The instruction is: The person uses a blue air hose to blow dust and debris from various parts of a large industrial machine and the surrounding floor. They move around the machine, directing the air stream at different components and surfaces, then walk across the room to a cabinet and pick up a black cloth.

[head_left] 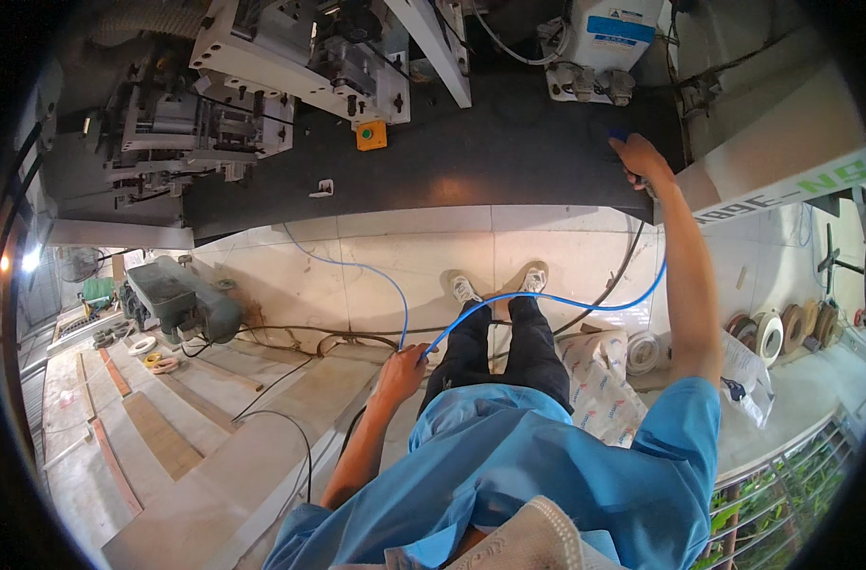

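My left hand (pixel 401 375) is closed around a blue air hose (pixel 566 305) beside my left leg. From there the hose arcs across my legs and rises toward my right forearm, where it passes out of sight. My right hand (pixel 644 161) is wrapped around a tool with a blue part (pixel 619 135), which looks like an air blow gun; my fingers cover most of it. That hand is over the right end of a black machine bed (pixel 452 171). Another stretch of hose loops over the floor to my left hand.
Machine heads (pixel 343 71) and an orange box with a green button (pixel 370 135) stand along the bed. A grey motor (pixel 186 299) is at left near long boards (pixel 162 432). Tape rolls (pixel 768 337) and plastic bags (pixel 599 385) lie at right. Black cables cross the floor.
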{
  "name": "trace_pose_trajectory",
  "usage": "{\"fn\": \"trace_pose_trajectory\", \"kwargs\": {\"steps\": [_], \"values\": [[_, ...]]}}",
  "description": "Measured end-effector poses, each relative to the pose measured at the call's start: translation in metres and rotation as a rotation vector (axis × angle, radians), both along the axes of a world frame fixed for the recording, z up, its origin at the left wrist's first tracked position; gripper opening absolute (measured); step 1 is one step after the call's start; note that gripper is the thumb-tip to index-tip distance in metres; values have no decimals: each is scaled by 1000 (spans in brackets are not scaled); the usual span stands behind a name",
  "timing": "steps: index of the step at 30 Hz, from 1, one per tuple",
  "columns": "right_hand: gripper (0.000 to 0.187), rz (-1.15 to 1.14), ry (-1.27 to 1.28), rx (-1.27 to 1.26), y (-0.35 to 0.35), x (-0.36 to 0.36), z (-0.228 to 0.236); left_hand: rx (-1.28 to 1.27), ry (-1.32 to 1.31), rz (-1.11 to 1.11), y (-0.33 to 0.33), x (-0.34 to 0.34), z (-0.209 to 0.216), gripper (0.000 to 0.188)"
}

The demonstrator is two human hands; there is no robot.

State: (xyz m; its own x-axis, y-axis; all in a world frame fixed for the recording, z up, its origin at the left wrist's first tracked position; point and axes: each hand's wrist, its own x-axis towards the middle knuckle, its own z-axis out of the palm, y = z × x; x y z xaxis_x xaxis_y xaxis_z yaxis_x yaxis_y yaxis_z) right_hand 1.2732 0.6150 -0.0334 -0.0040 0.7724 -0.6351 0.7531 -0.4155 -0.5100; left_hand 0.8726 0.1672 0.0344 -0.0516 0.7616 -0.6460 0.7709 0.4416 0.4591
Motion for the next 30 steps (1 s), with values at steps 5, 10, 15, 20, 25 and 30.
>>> {"fn": "trace_pose_trajectory", "kwargs": {"steps": [5,10,15,20,25,30], "values": [[58,35,51,149,40,-61,-13,-3,-35,100,6,-16,-1,26],[56,-25,-25,194,64,-105,-35,-42,-1,209,5,-32,-2,25],[52,-13,-134,49,81,-130,-49,-29,22,212,9,-35,4,25],[51,5,-221,13,103,-142,-60,-6,12,207,24,-31,1,24],[52,-107,-84,-90,120,-148,-85,-4,-55,261,27,-30,0,25],[62,-6,-13,-104,127,-151,-101,72,-5,242,23,-30,7,24]]}}
